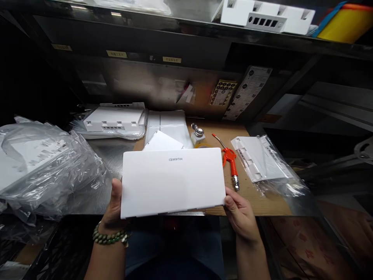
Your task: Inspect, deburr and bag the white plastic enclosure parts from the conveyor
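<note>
Between my two hands is a white plastic router cover (171, 186) with HUAWEI lettering, which reads upside down from here. My left hand (114, 206) grips its left edge, thumb up along the side and the other fingers mostly hidden behind. At the lower right corner my right hand (240, 212) pinches the cover between thumb and fingers. An orange air blow gun (230, 156) lies just beyond my right hand. Behind the cover are a white card (163, 140), a stack of white sheets or bags (171, 120) and a small dispenser bottle (198, 136) with a metal top.
Bagged white covers pile up at the left (32, 155), with another stack (113, 120) at the back left. One plastic-wrapped cover (262, 159) lies at the right. Overhead, a shelf holds a white housing (265, 19) and a yellow container (346, 23). Sticker sheets (223, 93) hang on the back panel.
</note>
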The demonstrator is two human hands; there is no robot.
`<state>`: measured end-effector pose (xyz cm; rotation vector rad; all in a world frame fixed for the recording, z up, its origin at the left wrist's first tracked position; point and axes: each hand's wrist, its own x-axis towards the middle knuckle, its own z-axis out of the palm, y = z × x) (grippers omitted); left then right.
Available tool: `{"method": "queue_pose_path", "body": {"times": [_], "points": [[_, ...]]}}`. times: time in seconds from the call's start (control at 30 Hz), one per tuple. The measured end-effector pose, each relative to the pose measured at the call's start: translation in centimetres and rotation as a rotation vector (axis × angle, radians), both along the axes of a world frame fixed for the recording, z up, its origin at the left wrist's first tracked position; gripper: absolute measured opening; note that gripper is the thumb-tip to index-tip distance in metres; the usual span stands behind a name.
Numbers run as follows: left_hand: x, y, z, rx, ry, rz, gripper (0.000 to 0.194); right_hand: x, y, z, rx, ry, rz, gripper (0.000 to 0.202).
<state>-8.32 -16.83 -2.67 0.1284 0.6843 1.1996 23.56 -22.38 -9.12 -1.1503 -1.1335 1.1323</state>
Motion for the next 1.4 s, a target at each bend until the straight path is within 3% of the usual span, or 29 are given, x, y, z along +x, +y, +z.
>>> {"method": "queue_pose_path", "body": {"times": [0.1, 0.23, 0.33, 0.5, 0.67, 0.87, 1.27, 1.4], "points": [[-0.2, 0.9, 0.6, -0.022, 0.075, 0.034, 0.052, 0.0, 0.1, 0.3, 0.018, -0.01, -0.002, 0.039], [-0.6, 2.2, 2.1, -0.014, 0.135, 0.024, 0.05, -0.3, 0.4, 1.1, 0.053, -0.036, 0.036, 0.038], [-0.9, 2.6, 2.1, 0.068, 0.364, 0.014, 0.04, -0.3, 0.4, 1.4, 0.071, -0.031, 0.046, 0.038], [-1.0, 2.8, 1.5, 0.175, 0.667, 0.008, 0.071, 0.2, 0.0, 1.2, 0.069, -0.018, 0.064, 0.039], [-0.4, 3.0, 2.7, 0.175, 0.782, -0.042, 0.071, 0.6, -0.1, 1.3, 0.088, -0.024, 0.097, 0.039], [-0.2, 2.8, 3.5, 0.181, 0.836, -0.015, 0.069, 0.6, -0.3, 2.2, 0.115, -0.042, 0.106, 0.039], [-0.4, 2.5, 3.2, 0.222, 0.854, -0.031, 0.06, 0.8, -0.7, 2.7, 0.149, -0.017, 0.119, 0.037], [-0.3, 2.1, 2.9, 0.406, 0.891, 0.044, 0.042, 1.1, -0.4, 2.8, 0.155, -0.078, 0.072, 0.036]]}}
